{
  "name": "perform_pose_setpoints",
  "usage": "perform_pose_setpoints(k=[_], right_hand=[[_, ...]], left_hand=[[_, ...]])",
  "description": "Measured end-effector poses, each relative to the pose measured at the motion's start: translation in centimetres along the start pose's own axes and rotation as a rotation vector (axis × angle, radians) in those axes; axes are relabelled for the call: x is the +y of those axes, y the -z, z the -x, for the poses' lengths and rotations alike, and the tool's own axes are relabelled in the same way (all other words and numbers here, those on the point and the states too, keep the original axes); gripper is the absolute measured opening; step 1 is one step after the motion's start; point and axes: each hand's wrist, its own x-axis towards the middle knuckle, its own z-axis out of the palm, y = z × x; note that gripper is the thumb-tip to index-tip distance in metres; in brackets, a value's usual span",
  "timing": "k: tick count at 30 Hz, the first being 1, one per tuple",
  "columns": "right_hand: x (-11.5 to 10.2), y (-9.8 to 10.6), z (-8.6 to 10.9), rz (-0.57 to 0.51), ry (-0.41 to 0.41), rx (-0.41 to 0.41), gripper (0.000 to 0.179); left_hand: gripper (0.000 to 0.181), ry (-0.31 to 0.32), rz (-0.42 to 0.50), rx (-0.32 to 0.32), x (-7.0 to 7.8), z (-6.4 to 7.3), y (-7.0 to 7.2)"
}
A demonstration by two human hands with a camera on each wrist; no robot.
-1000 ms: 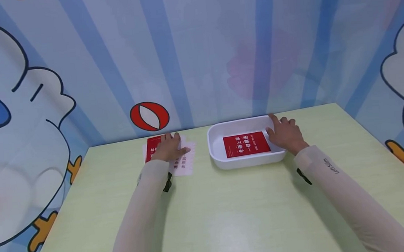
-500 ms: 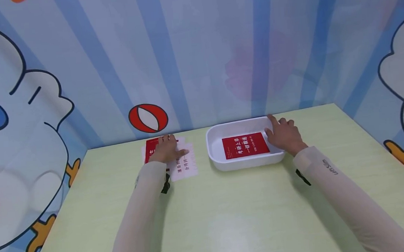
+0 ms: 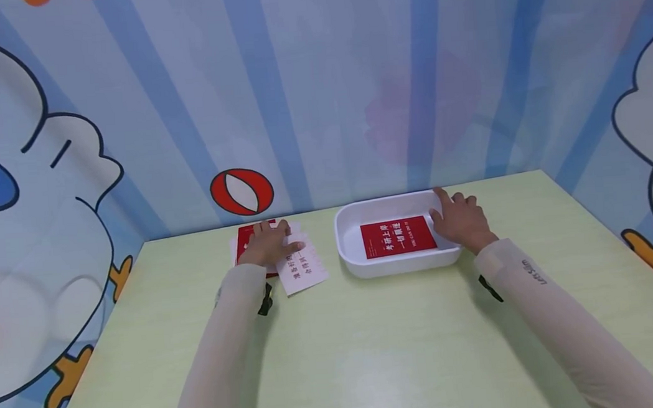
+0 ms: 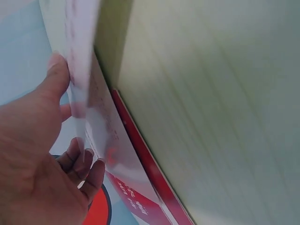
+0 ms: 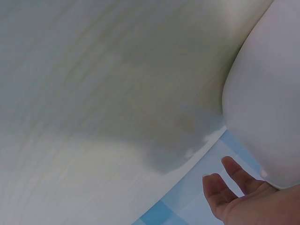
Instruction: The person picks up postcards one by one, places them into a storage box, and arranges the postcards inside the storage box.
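In the head view my left hand (image 3: 266,244) is over a small stack of cards at the back left, holding a pale pink printed card (image 3: 304,271). The left wrist view shows the thumb at the edge of this card, its face lifted off the others. Beneath lie a red card (image 3: 244,236) and more pale pink, partly hidden by the hand. My right hand (image 3: 463,222) holds the right end of a white plastic tray (image 3: 397,264), thumb inside and other fingers outside the rim. A red card (image 3: 398,237) with white writing lies flat in the tray.
The pale yellow-green table (image 3: 335,341) ends at a striped blue backdrop (image 3: 331,104) right behind the tray and cards. Cartoon figures are printed on the side walls. The tray stands right of the stack, a short gap between them.
The top pink card has turned under my left hand, its near end swinging toward the right and toward me. The left hand has shifted slightly left. The right hand and tray have stayed put.
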Motion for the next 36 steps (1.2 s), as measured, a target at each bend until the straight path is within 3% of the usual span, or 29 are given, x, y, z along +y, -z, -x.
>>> perform_pose_setpoints(k=[11,17,26,36], right_hand=[[-0.15,0.2,0.37,-0.001,0.003,-0.01,0.068],[-0.2,0.3,0.53,-0.002,0.002,-0.01,0.067],[-0.21,0.47,0.39,-0.026,0.0,-0.006,0.065],[-0.29,0.51,0.45,-0.041,0.0,-0.019,0.066]], left_hand=[[0.059,-0.075,0.1,0.01,-0.75,-0.62,-0.29],[0.055,-0.114,0.207,-0.01,-0.69,-0.42,-0.17],[0.042,-0.242,0.3,0.014,-0.48,-0.47,-0.13],[0.035,-0.228,0.426,0.028,-0.27,-0.34,-0.24]])
